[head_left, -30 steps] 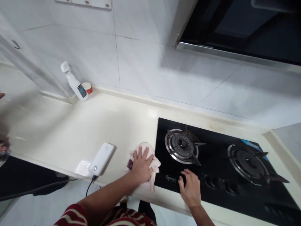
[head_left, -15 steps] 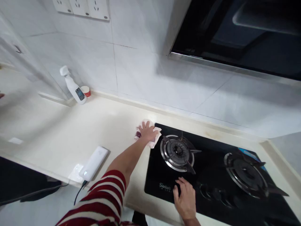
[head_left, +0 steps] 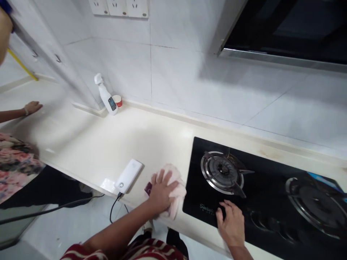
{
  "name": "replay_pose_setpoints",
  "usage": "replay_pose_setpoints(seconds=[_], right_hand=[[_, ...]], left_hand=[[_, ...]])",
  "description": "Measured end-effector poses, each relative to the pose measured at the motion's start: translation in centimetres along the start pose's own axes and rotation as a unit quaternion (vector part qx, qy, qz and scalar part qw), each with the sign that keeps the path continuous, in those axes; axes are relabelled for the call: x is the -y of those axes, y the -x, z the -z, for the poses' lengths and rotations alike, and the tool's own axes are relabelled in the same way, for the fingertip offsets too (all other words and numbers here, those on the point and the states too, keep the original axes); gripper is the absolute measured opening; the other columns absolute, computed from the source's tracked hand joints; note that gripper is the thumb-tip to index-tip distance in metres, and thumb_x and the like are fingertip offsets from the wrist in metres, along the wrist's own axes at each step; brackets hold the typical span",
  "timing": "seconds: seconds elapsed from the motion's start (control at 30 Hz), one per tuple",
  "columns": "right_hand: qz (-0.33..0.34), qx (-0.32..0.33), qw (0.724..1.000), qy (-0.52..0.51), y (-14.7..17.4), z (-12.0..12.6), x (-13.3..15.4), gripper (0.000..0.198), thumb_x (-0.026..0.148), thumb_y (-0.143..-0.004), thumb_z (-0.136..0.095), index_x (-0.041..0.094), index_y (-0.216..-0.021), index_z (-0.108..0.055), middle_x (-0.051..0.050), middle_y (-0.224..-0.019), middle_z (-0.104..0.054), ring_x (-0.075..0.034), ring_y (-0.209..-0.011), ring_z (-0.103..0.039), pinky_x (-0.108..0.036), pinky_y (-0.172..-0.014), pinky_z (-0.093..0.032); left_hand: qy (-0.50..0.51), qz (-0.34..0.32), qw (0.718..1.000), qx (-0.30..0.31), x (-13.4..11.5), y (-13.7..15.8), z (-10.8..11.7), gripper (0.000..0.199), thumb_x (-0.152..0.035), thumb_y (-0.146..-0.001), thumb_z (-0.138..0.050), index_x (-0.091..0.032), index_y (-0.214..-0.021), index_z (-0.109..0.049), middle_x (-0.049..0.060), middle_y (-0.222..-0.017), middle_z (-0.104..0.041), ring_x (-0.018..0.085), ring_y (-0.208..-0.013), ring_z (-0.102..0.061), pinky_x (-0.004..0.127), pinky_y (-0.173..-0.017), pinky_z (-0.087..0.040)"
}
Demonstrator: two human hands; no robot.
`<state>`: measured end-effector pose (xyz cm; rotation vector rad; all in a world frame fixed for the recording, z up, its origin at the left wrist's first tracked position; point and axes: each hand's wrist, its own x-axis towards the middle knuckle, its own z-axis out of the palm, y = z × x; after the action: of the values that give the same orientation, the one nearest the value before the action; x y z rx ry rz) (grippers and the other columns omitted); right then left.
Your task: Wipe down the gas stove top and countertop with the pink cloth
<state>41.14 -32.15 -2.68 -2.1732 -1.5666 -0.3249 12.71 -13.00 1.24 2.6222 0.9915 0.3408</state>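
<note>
My left hand [head_left: 160, 191] presses a pale pink cloth [head_left: 176, 180] flat on the cream countertop [head_left: 130, 135], just left of the black gas cooktop [head_left: 197, 177]. Its fingers lie over the cloth, and a dark purple patch of the fabric shows beside them. My right hand [head_left: 231, 222] rests on the cooktop's front part, below the left burner [head_left: 222, 169]. The fingers of that hand are slightly bent and apart, with nothing in them.
A white power bank [head_left: 129, 175] with a black cable lies near the counter's front edge. Against the wall stand a white spray bottle [head_left: 107, 95] and a paper cup [head_left: 118, 100]. Another person's hand [head_left: 33, 107] rests on the counter at far left. A range hood [head_left: 292, 32] hangs above.
My left hand has drawn the cloth from the cooktop's back left corner toward the counter's front. The view has turned left, bringing in another person's arm. My right hand stays on the cooktop.
</note>
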Motion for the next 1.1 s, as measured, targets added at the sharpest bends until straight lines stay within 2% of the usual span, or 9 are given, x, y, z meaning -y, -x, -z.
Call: replay_pose_setpoints(seconds=[0.07, 0.23, 0.37, 0.5, 0.67, 0.73, 0.83, 0.97, 1.1], right_hand=[[-0.001, 0.003, 1.000, 0.010, -0.2, 0.1, 0.2, 0.027, 0.037, -0.094, -0.045, 0.017, -0.105, -0.061, -0.017, -0.115, -0.061, -0.033, -0.109, -0.055, -0.047, -0.089, -0.043], [-0.013, 0.019, 0.999, 0.028, -0.6, 0.5, 0.9, 0.024, 0.033, -0.094, -0.045, 0.017, -0.106, -0.059, -0.017, -0.116, -0.060, -0.033, -0.112, -0.054, -0.047, -0.091, -0.043], [-0.034, 0.017, 0.999, 0.021, -0.6, 0.9, 1.3, 0.022, 0.032, -0.094, -0.047, 0.018, -0.106, -0.059, -0.015, -0.117, -0.061, -0.032, -0.113, -0.054, -0.046, -0.092, -0.043], [-0.056, 0.008, 0.998, 0.008, -0.6, 1.2, 1.6, 0.020, 0.032, -0.093, -0.050, 0.020, -0.106, -0.060, -0.013, -0.119, -0.062, -0.030, -0.112, -0.054, -0.045, -0.092, -0.041], [-0.065, 0.015, 0.998, 0.009, -0.6, 1.3, 1.6, 0.019, 0.030, -0.093, -0.050, 0.020, -0.105, -0.061, -0.013, -0.120, -0.062, -0.030, -0.112, -0.055, -0.044, -0.091, -0.041], [-0.065, 0.014, 0.998, 0.010, -0.5, 1.2, 1.6, 0.019, 0.030, -0.092, -0.050, 0.020, -0.105, -0.061, -0.013, -0.120, -0.062, -0.030, -0.111, -0.055, -0.044, -0.090, -0.041], [-0.061, 0.012, 0.998, 0.010, -0.4, 1.1, 1.4, 0.020, 0.031, -0.092, -0.050, 0.020, -0.104, -0.061, -0.013, -0.119, -0.063, -0.030, -0.111, -0.055, -0.044, -0.091, -0.041], [-0.064, 0.012, 0.998, 0.010, -0.4, 1.0, 1.5, 0.020, 0.031, -0.092, -0.051, 0.020, -0.104, -0.061, -0.013, -0.119, -0.063, -0.030, -0.112, -0.055, -0.044, -0.091, -0.041], [-0.079, 0.015, 0.997, 0.005, -0.8, 1.2, 2.0, 0.020, 0.029, -0.091, -0.051, 0.020, -0.105, -0.062, -0.013, -0.120, -0.062, -0.030, -0.113, -0.053, -0.044, -0.093, -0.039]], left_hand=[[-0.020, 0.061, 0.998, -0.014, 2.1, -2.3, 1.3, 0.055, -0.054, -0.088, -0.060, -0.042, -0.141, -0.053, 0.003, -0.167, -0.022, 0.043, -0.151, -0.017, 0.068, -0.116, -0.017], [-0.037, 0.186, 0.982, -0.018, 6.1, -12.0, 4.5, 0.055, -0.054, -0.091, -0.054, -0.037, -0.144, -0.052, 0.006, -0.167, -0.022, 0.044, -0.151, -0.019, 0.068, -0.115, -0.021], [-0.040, 0.218, 0.975, -0.012, 6.5, -14.2, 4.7, 0.060, -0.055, -0.091, -0.051, -0.037, -0.148, -0.046, 0.006, -0.169, -0.018, 0.044, -0.152, -0.013, 0.071, -0.115, -0.017], [-0.046, 0.153, 0.987, -0.009, 2.2, -8.9, 2.1, 0.065, -0.053, -0.090, -0.055, -0.036, -0.151, -0.042, 0.007, -0.169, -0.016, 0.046, -0.152, -0.009, 0.073, -0.114, -0.014], [-0.012, -0.086, 0.995, 0.042, -3.3, 2.6, -0.5, 0.074, -0.055, -0.082, -0.063, -0.037, -0.150, -0.042, 0.007, -0.167, -0.022, 0.045, -0.151, -0.014, 0.070, -0.116, -0.010], [-0.010, -0.137, 0.990, 0.044, -2.8, 6.1, -0.1, 0.073, -0.058, -0.082, -0.061, -0.039, -0.150, -0.042, 0.005, -0.166, -0.026, 0.044, -0.151, -0.017, 0.068, -0.117, -0.010], [-0.040, -0.136, 0.990, 0.013, 0.4, 9.1, 1.9, 0.069, -0.062, -0.084, -0.059, -0.041, -0.148, -0.045, 0.006, -0.164, -0.032, 0.042, -0.152, -0.018, 0.065, -0.118, -0.007], [-0.078, -0.082, 0.994, -0.004, 4.6, 10.0, 4.7, 0.067, -0.057, -0.084, -0.063, -0.037, -0.147, -0.048, 0.009, -0.164, -0.031, 0.041, -0.152, -0.017, 0.062, -0.118, -0.010], [-0.076, -0.047, 0.996, 0.012, 5.2, 9.5, 5.5, 0.060, -0.053, -0.085, -0.064, -0.039, -0.142, -0.054, 0.007, -0.163, -0.033, 0.039, -0.153, -0.017, 0.061, -0.118, -0.017]])
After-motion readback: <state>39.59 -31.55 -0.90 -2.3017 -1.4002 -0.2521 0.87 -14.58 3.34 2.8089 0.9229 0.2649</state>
